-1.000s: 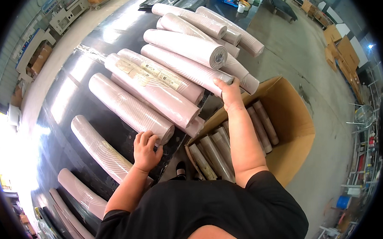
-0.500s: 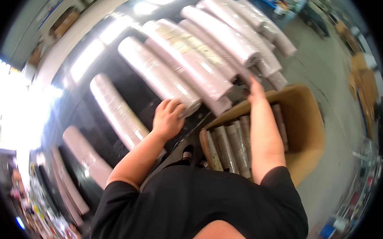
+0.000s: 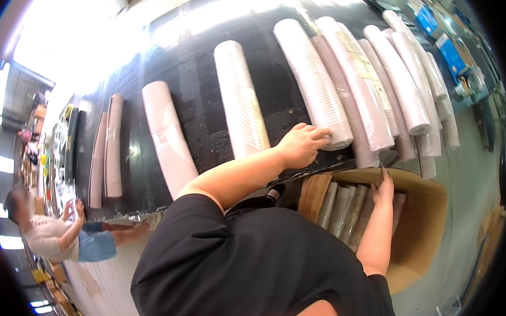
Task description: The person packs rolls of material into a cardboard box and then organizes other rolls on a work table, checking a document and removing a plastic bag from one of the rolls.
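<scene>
Fingers (image 3: 321, 133) of the left hand (image 3: 299, 148) bend against a roll (image 3: 312, 84), while the right hand (image 3: 383, 192) is over the box (image 3: 428, 222), both grips unclear.

Person's wearing a loose black tee (image 3: 259, 265) with short sleeves (image 3: 191, 226); left hand (image 3: 303, 148) and right hand (image 3: 383, 188) bare. Just beyond the tee: dark trousers (image 3: 255, 204) and probably a dark shoe (image 3: 280, 188), tiny in view tho.

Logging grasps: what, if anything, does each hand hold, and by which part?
The left hand is at the near end of a pale roll; a grip cannot be told. The right hand, over the cardboard box: cannot be told either.
</scene>
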Available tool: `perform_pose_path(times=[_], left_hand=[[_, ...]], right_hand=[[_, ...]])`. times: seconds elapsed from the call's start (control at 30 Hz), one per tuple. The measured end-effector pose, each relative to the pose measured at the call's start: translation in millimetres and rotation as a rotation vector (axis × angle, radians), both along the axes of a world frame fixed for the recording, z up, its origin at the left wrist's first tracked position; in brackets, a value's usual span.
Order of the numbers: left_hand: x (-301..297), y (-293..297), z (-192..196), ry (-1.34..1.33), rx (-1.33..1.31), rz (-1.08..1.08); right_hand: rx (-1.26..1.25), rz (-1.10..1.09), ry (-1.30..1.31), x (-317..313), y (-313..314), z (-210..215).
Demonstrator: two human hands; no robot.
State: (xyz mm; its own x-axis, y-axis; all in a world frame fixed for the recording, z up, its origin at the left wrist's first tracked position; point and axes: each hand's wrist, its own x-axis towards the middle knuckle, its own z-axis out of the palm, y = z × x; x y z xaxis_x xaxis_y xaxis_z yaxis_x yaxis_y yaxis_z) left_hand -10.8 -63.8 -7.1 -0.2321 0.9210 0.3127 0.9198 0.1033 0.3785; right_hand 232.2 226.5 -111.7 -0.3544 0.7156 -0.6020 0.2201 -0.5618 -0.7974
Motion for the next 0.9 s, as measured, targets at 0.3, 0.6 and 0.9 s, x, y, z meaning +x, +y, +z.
perform_pose_path(times=[0.3, 0.6, 0.9], left_hand=[[-0.6, -9.6, 7.8, -0.102, 0.107, -0.019], [2.9, -12.4, -3.0, 0.033, 0.002, 0.047], [-6.3, -14.9, -15.5, 0.051, -0.045, 0.011]], right_hand=[[0.167, 0.423, -0.480, 61.4, -130.2, -74.1], [0.419, 0.579, -0.515, 83.6, -219.3, -35.8], [0.312, 1.256, -0.880, 83.5, -239.0, -33.0]])
